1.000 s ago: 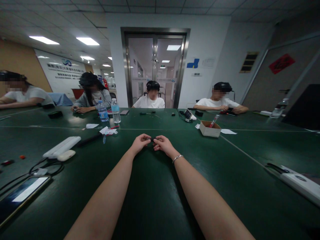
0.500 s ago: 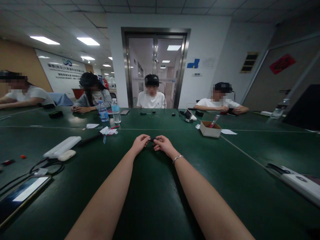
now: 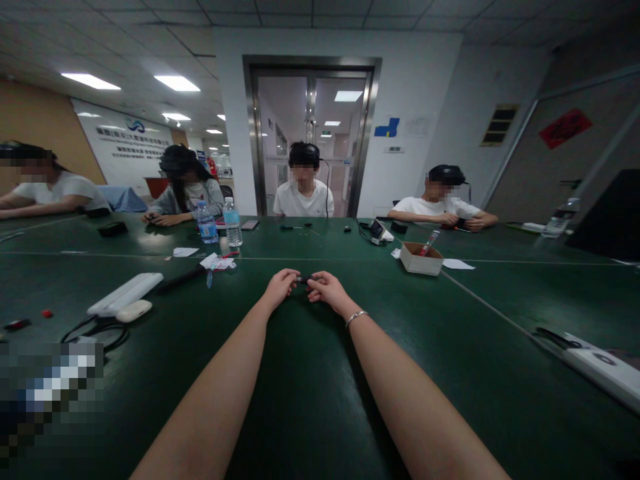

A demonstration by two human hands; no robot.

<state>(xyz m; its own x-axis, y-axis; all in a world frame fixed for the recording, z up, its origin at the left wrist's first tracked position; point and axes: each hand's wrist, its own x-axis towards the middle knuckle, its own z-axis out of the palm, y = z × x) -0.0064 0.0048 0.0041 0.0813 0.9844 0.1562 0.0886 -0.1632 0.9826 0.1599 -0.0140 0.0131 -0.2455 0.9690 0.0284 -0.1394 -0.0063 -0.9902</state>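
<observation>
On the green table, all places given relative to the cardboard box:

Left hand: well to the left of the cardboard box and nearer the camera, resting on the table; fingertips pressed together on the left end of a small dark object.

Right hand: between the left hand and the cardboard box, a bracelet at its wrist; fingertips pinching the right end of the same object.

Small dark object: held between the two hands, just above the table, left of the box; too small to identify.

Change: against the two earlier views the hands and the object sit in almost the same place; no clear motion of the fingers can be read. The person seated straight across, beyond the box and to its left, now sits more upright.

Reading: the fine two-handed work on the object appears to be mid-step, with no visible progress over this interval.

Surroundings: water bottles far left of the box; a white power strip farther left and nearer; a second white strip right of the box and nearer.
</observation>
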